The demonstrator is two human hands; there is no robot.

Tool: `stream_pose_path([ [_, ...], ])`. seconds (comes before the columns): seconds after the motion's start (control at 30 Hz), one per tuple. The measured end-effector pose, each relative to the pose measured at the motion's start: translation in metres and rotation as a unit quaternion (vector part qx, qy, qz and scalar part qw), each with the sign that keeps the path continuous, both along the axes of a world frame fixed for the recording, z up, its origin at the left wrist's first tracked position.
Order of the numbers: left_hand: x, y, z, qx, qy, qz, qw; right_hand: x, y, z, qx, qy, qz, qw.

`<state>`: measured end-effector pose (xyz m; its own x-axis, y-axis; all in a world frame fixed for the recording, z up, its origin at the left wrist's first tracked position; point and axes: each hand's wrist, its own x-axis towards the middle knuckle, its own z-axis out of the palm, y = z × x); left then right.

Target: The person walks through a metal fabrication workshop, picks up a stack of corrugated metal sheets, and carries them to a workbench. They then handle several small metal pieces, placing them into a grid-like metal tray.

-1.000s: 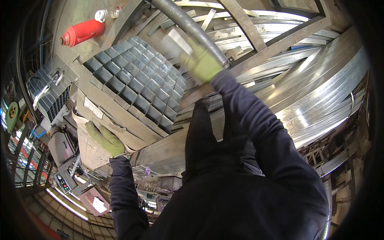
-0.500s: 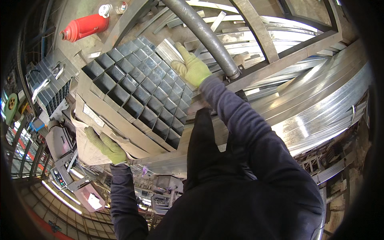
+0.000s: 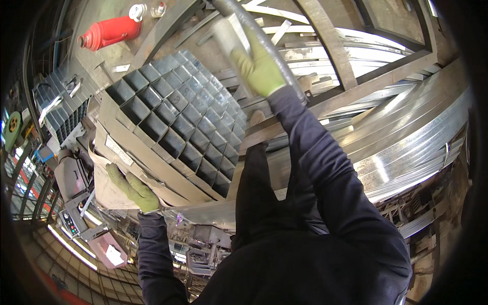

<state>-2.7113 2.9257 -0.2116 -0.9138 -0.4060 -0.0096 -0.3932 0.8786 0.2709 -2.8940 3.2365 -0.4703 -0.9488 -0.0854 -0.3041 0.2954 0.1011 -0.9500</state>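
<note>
A bundle of square metal tubes (image 3: pixel 178 118), open ends facing up, stands in front of me inside a cardboard wrapping (image 3: pixel 147 165). My left hand (image 3: pixel 133 188), in a yellow-green glove, lies against the outside of that cardboard with its fingers stretched out. Beyond the bundle's far right edge, my gloved right hand (image 3: pixel 260 68) is raised, closed round a short pale metal piece (image 3: pixel 231 38). Motion smears this piece, so its exact shape is hard to make out. The right hand is apart from the tubes.
A grey round bar (image 3: pixel 244 18) and a metal frame (image 3: pixel 330 46) stand close by the right hand. Long shiny metal strips (image 3: pixel 396 134) lie to the right. A red flask (image 3: pixel 109 33) stands on the floor at the far left, and another tube bundle (image 3: pixel 66 109) sits left.
My right hand has lifted away from the tube bundle's edge, up and to the right, carrying the metal piece. The left hand stays on the cardboard.
</note>
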Motion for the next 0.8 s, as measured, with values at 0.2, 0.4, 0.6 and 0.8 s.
stream_pose_path([
  [0.2,-0.002,0.003,0.000,-0.003,0.005,-0.002,1.000,-0.026,-0.010,0.012,0.081,0.043,0.170,0.981],
  [0.4,-0.005,0.004,0.005,-0.007,-0.011,-0.038,0.999,0.016,0.019,0.029,0.066,-0.068,0.132,0.987],
  [0.6,-0.003,0.005,0.006,-0.027,-0.024,-0.030,0.999,0.060,0.030,0.010,0.019,-0.142,0.121,0.982],
  [0.8,0.003,-0.002,-0.001,0.005,0.005,-0.002,1.000,0.046,0.028,0.023,0.031,-0.044,0.198,0.979],
])
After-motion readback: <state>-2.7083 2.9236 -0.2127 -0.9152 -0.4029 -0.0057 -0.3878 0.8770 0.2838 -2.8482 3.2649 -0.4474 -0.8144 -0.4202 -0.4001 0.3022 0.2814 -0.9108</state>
